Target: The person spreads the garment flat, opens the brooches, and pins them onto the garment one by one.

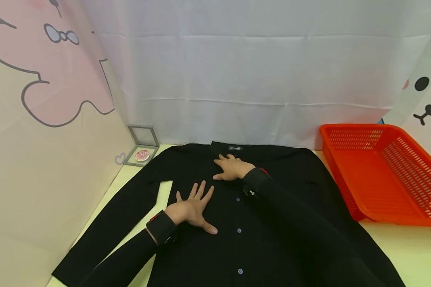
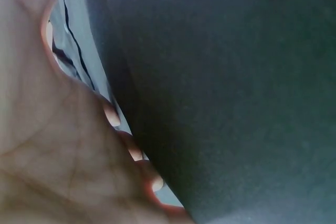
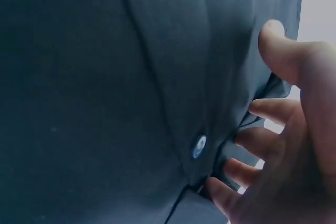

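Observation:
A black button-up shirt (image 1: pixel 201 259) lies spread front up on the table, its collar at the back by the white curtain. One sleeve (image 1: pixel 111 217) stretches down to the lower left. My left hand (image 1: pixel 191 210) rests on the shirt's left front with fingers spread wide. Farther up, below the collar label (image 1: pixel 235 148), my right hand (image 1: pixel 233 168) touches the cloth, fingers extended. In the right wrist view a button (image 3: pixel 199 147) shows near slightly bent fingers (image 3: pixel 268 142). The left wrist view shows my palm (image 2: pixel 63 129) beside dark cloth (image 2: pixel 226 93). My right arm covers part of the shirt.
An orange-red plastic basket (image 1: pixel 359 171) stands at the right, against the shirt's edge. At the back left sits a grey-framed case (image 1: pixel 152 135) with its lid raised and a round pink badge (image 1: pixel 142 155) inside. White curtain (image 1: pixel 215 71) and printed side walls enclose the pale yellow table (image 1: pixel 402 247).

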Demonstrator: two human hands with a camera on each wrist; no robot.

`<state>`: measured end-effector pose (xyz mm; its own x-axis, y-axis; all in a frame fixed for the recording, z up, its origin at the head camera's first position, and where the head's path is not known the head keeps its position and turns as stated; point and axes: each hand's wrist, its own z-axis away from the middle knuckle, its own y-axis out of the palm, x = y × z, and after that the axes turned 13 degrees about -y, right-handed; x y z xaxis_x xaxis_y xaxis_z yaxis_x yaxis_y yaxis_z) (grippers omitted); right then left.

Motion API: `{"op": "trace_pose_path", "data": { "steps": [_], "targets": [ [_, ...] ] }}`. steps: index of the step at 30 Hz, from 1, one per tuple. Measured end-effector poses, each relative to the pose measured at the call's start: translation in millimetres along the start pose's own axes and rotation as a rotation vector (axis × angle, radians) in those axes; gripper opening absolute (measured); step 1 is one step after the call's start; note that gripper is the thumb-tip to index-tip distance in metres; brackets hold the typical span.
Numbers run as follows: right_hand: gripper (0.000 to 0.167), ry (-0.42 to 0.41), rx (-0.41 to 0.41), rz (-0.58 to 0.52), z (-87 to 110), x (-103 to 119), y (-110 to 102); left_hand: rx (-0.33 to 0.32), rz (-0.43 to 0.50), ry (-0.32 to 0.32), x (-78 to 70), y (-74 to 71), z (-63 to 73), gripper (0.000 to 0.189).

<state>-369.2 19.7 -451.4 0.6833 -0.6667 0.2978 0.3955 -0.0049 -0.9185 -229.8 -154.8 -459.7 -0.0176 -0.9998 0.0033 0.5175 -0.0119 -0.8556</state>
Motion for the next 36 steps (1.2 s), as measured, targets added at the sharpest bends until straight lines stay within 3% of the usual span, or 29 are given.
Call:
{"op": "trace_pose_path", "data": {
  "steps": [7,11,13,16,19,21,24,27,29,31,33,36],
  "targets": [
    [0.081,0.017,-0.013,-0.047,-7.3,-8,-2,0.019,0.017,0.002,1.9,1.9,-6.5,0.139],
    [0.069,-0.07,-0.086,-0.076,3.6,-12,-6,0.019,0.046,0.026,5.7,5.5,-13.8,0.143],
    [0.055,-0.139,-0.192,-0.085,15.5,-18,-7,0.015,0.046,0.029,6.1,4.4,-12.5,0.143],
    [0.033,-0.204,-0.43,-0.097,40.1,-36,-8,0.002,0.04,0.039,6.7,1.8,-7.6,0.142],
    [0.026,-0.168,-0.64,-0.132,64.6,-64,-8,0.005,0.029,0.036,8.1,1.5,-8.0,0.141],
    [0.028,-0.102,-0.705,-0.155,79.0,-83,-7,0.017,0.023,0.054,6.5,-0.4,-5.5,0.14],
    [0.031,0.026,-0.644,-0.16,96.2,-107,-6,0.026,-0.018,0.121,-13.5,-5.8,7.6,0.132],
    [0.041,0.162,-0.459,-0.11,108.0,-119,-6,0.037,-0.055,0.272,-55.1,-3.7,28.2,0.12],
    [0.048,0.211,-0.35,-0.071,110.8,-122,-7,0.043,-0.1,0.375,-87.6,4.5,38.9,0.114],
    [0.053,0.233,-0.293,-0.066,110.5,-122,-9,0.06,-0.168,0.452,-115.4,14.4,48.1,0.109],
    [0.056,0.24,-0.256,-0.087,109.4,-121,-11,0.085,-0.256,0.466,-135.8,25.1,53.8,0.109],
    [0.062,0.268,-0.201,-0.107,108.4,-119,-13,0.114,-0.356,0.44,-154.0,36.2,62.7,0.114]
  ]
}}
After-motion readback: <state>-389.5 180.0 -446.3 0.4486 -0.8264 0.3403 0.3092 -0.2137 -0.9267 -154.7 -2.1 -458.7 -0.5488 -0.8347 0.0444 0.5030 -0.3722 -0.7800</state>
